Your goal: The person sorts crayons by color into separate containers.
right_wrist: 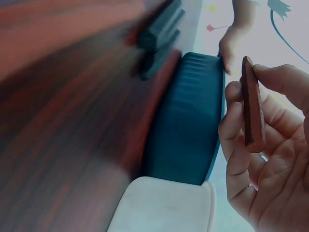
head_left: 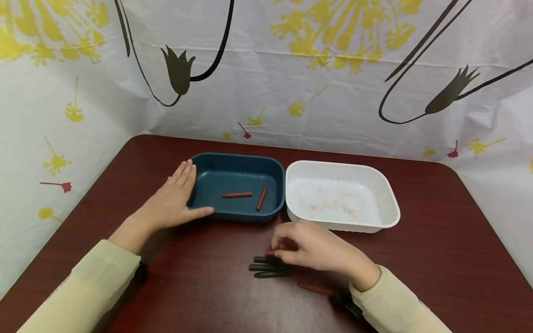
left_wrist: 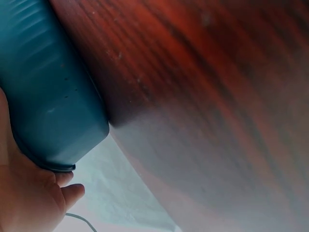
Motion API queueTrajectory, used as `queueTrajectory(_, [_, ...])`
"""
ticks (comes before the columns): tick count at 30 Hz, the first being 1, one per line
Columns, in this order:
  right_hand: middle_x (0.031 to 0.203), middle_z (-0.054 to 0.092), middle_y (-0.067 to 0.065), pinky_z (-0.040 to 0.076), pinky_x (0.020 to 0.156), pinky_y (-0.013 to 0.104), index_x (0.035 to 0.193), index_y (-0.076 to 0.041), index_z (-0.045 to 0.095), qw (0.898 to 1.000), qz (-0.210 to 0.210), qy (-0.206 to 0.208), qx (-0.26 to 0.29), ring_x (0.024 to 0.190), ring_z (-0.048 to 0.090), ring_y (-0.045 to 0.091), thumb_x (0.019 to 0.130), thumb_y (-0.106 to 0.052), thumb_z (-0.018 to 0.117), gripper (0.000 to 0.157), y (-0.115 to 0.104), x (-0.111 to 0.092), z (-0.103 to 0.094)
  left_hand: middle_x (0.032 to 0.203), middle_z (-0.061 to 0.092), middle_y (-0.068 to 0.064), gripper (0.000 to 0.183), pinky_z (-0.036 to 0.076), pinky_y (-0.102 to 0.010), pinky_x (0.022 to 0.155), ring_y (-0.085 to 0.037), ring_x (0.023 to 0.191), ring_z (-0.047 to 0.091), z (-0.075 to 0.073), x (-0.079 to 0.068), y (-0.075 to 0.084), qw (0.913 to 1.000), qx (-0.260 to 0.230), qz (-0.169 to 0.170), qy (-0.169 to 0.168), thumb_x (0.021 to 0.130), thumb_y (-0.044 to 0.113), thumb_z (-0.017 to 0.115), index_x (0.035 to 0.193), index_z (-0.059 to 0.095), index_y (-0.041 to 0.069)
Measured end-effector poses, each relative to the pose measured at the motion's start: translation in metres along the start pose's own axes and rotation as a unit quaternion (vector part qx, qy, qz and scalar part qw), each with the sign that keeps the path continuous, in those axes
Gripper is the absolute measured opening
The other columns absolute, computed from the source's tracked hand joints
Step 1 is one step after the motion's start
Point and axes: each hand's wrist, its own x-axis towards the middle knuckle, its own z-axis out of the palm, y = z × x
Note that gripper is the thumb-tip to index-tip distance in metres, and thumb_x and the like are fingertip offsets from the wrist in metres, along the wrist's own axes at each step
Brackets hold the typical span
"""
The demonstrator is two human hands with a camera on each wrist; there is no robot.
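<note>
My left hand [head_left: 168, 201] lies with straight fingers along the left end of a dark teal tray [head_left: 239, 216], its thumb over the front rim. Inside that tray are two reddish-brown crayons, one lying crosswise [head_left: 237, 194] and one slanted [head_left: 261, 198]. Between thumb and fingertips, my right hand [head_left: 316, 245] pinches another reddish-brown crayon [right_wrist: 253, 108], which tapers at one end. Just below this hand, several black crayons [head_left: 266, 267] lie side by side on the table, partly hidden by it. A further reddish-brown crayon [head_left: 316, 289] rests on the table beneath the right wrist.
A white tray [head_left: 393, 217] with reddish crumbs on its floor stands right beside the teal one. Both are on a dark red wood-grain table [head_left: 441, 240]. Behind the table hangs a white sheet [head_left: 250, 92] printed with flowers.
</note>
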Motion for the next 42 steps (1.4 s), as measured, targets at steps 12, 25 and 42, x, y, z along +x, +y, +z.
queueTrajectory(12, [0.084, 0.065, -0.009, 0.048, 0.063, 0.019, 0.096, -0.016, 0.07, 0.999, -0.034, 0.023, 0.032, 0.069, 0.052, 0.001, 0.092, -0.013, 0.069, 0.005, -0.006, 0.033, -0.007, 0.166, -0.003, -0.022, 0.119, 0.017, -0.062, 0.12, -0.04, 0.155, -0.002, 0.0, 0.0, 0.0, 1.0, -0.006, 0.001, 0.0, 0.085, 0.071, 0.059, 0.156, 0.003, -0.007])
queueTrajectory(25, [0.085, 0.069, -0.007, 0.05, 0.064, 0.021, 0.097, -0.015, 0.07, 0.998, -0.01, 0.039, 0.057, 0.071, 0.057, 0.005, 0.093, -0.013, 0.069, 0.004, -0.005, 0.061, -0.01, 0.166, -0.002, -0.023, 0.12, 0.019, -0.063, 0.119, -0.04, 0.155, -0.001, -0.001, 0.0, 0.001, 1.0, -0.004, -0.003, 0.0, 0.085, 0.073, 0.057, 0.156, 0.003, -0.007])
queueTrajectory(42, [0.092, 0.071, -0.002, 0.051, 0.066, 0.023, 0.1, -0.014, 0.07, 0.997, 0.0, 0.06, 0.057, 0.073, 0.057, 0.007, 0.095, -0.016, 0.068, 0.006, 0.011, 0.092, -0.011, 0.166, -0.001, -0.023, 0.121, 0.018, -0.061, 0.12, -0.04, 0.155, 0.0, 0.0, 0.001, 0.0, 1.0, -0.005, -0.006, 0.0, 0.083, 0.073, 0.058, 0.156, 0.004, -0.006])
